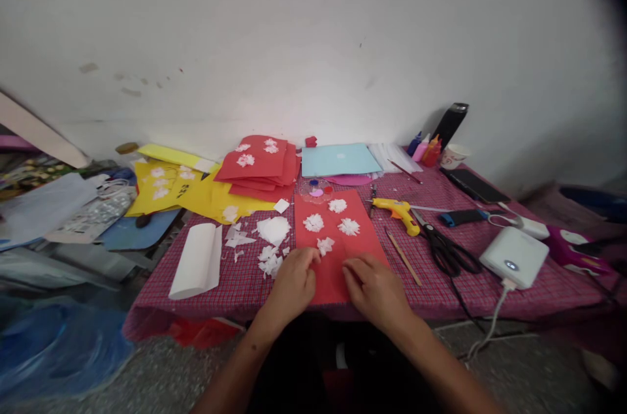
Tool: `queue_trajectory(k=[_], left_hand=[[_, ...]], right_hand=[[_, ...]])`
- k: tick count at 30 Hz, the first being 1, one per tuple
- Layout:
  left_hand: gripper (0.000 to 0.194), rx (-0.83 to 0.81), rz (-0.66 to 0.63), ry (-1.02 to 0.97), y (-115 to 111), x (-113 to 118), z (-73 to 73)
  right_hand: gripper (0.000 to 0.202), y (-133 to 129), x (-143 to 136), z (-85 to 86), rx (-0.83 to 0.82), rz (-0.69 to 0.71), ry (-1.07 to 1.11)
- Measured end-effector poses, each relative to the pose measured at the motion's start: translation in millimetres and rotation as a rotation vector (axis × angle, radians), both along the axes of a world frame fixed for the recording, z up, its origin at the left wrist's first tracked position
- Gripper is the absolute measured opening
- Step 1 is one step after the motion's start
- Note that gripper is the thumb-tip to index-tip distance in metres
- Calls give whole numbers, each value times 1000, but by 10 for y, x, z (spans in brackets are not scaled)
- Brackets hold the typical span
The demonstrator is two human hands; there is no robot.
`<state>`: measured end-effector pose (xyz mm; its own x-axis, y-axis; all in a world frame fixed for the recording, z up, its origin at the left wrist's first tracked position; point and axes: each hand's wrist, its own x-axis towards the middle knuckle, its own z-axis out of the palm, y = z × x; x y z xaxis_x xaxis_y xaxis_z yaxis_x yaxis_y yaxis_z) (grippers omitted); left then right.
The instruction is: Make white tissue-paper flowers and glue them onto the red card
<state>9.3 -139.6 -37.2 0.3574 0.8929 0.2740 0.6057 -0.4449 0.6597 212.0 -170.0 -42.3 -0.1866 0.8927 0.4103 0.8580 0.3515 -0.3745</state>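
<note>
A red sheet of paper (pixel 328 283) lies before me with several white tissue-paper flowers on it, such as this flower (pixel 349 226). My left hand (pixel 294 278) is over the sheet's left edge, fingers curled, its fingertips at the lower left edge of the nearest flower (pixel 325 245). They look closed on that edge. My right hand (pixel 377 288) rests on the sheet's right side with its fingers bent inward. Whatever is under those fingers, if anything, is hidden. Left of the sheet lie loose white tissue pieces (pixel 273 230) and a white paper roll (pixel 194 260).
To the right are a yellow glue gun (pixel 399 210), a wooden stick (pixel 404 258), black scissors (pixel 448 247) and a white power bank (pixel 514 257) with cables. Behind lie stacked red cards (pixel 262 169), a light blue folder (pixel 340 159) and a paint palette (pixel 316 189). Yellow cards (pixel 164 189) lie left.
</note>
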Motion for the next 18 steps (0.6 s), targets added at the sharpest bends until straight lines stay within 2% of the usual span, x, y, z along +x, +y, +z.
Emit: queue_trajectory(k=[3, 10, 18], left_hand=[[35, 9, -11, 20, -2, 8, -3], [39, 37, -55, 57, -9, 9, 16], [33, -24, 7, -24, -13, -24, 87]], right_hand=[[21, -31, 73, -50, -7, 5, 15], [20, -33, 41, -55, 39, 10, -17], [20, -49, 63, -78, 33, 18, 5]])
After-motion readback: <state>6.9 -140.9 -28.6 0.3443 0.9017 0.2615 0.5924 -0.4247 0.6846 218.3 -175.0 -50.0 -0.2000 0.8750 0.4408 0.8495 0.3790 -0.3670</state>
